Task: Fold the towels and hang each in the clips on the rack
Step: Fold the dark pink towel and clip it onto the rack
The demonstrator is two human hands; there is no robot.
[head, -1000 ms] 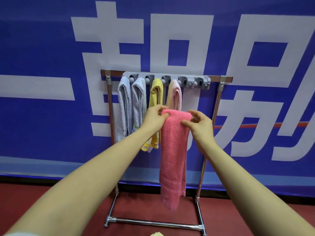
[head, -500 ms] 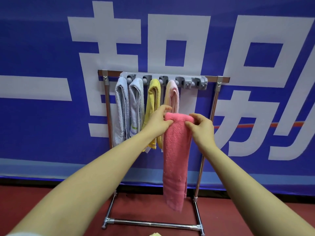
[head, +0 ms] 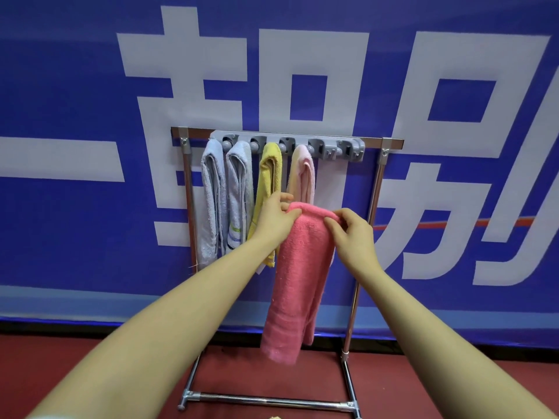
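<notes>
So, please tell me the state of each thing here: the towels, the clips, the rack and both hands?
Coral towel: folded lengthwise, held up by its top fold, not yet clipped.
Left hand: grips the top fold.
Right hand: pinches the top fold.
Two grey towels: folded, hanging from clips.
Yellow towel: folded, hanging.
Pale pink towel: folded, hanging.
Clip strip: right end free.
Rack: upright.

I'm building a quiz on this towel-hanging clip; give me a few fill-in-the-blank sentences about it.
1. Both hands, left hand and right hand, hold the folded ____ towel.
2. The number of towels already hanging from the clip bar is ____.
3. The yellow towel hangs directly left of the pale ____ towel.

Missing words: pink; four; pink
</notes>
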